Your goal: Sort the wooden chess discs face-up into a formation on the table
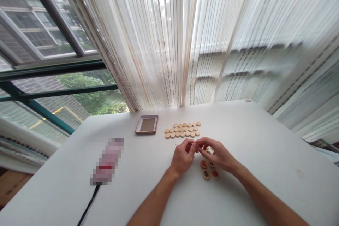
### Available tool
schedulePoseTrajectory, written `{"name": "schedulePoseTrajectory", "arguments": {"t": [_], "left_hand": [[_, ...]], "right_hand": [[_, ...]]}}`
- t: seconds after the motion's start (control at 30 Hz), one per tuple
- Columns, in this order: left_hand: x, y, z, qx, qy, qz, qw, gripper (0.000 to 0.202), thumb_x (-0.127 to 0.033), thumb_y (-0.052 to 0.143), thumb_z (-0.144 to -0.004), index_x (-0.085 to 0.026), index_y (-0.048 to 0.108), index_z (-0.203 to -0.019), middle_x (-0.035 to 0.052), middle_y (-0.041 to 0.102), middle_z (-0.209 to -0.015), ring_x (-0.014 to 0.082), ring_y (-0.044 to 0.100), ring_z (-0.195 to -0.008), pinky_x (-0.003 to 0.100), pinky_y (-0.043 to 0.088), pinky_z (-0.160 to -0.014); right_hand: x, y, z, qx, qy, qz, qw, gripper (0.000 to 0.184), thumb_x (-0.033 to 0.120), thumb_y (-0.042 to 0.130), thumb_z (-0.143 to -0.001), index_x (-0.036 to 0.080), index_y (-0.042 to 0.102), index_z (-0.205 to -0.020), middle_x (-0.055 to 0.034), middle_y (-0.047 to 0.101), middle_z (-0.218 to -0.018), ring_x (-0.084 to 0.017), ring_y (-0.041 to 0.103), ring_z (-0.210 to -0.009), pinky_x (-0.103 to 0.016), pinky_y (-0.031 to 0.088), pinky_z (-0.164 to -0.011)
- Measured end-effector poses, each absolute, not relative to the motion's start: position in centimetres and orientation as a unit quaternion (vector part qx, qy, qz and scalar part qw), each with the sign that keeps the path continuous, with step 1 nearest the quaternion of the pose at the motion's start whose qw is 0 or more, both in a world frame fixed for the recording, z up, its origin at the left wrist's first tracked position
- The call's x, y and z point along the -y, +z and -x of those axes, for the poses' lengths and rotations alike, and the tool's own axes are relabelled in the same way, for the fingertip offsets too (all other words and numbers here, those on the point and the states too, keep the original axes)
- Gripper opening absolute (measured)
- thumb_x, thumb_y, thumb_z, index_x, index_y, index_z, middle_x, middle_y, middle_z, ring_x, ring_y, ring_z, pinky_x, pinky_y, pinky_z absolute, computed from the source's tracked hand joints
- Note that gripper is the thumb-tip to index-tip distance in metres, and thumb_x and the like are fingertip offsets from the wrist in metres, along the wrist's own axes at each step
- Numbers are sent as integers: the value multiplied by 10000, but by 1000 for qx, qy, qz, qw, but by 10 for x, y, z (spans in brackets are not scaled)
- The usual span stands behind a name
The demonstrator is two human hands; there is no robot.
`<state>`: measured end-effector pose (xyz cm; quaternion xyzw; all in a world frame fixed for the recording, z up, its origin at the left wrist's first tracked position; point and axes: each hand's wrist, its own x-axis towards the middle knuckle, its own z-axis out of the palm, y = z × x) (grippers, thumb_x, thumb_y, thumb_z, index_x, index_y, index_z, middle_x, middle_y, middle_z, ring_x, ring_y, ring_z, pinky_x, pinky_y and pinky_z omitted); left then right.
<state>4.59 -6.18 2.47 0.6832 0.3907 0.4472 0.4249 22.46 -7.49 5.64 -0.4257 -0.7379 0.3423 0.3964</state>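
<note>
My left hand (pixel 184 155) and my right hand (pixel 215 153) meet over the white table (pixel 251 141), fingers curled and fingertips pinched together; what they pinch is too small to make out. Under and just behind my right hand lie several round wooden game pieces (pixel 209 169) with red or black characters facing up. Farther back, several blank-side-up wooden discs (pixel 182 130) sit packed in rows.
A shallow wooden box (pixel 147 124) lies left of the disc rows. A blurred pink object (pixel 107 162) with a black cable (pixel 88 204) rests at the left. Striped sheer curtains (pixel 185 42) hang behind the table, with a window (pixel 47 60) at the left.
</note>
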Motion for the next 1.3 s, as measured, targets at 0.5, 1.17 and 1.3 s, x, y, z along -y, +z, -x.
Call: {"name": "schedulePoseTrajectory", "arguments": {"t": [0.5,1.17,1.3], "left_hand": [[64,24,-47,-394,451,-699,392,203,-314,520,-963,-205,503,-1134,-1,651,-771,124,621,-630,211,473,-576],[129,58,-23,-405,430,-661,462,241,-415,493,-984,-187,565,-957,28,684,-774,145,646,-664,241,520,-636],[156,44,-15,-403,416,-643,501,247,-408,470,-994,-190,567,-1057,54,686,-870,159,671,-744,249,544,-671]], "right_hand": [[70,50,-230,722,358,436,400,221,353,589,-936,242,685,-1102,-25,730,-908,-172,664,-797,-278,525,-715],[153,51,-179,668,335,467,472,212,320,599,-921,236,597,-1115,-55,708,-937,-207,679,-825,-332,575,-740],[176,39,-171,629,381,471,488,186,340,600,-923,227,622,-1068,-60,698,-930,-203,683,-784,-325,589,-725]]}}
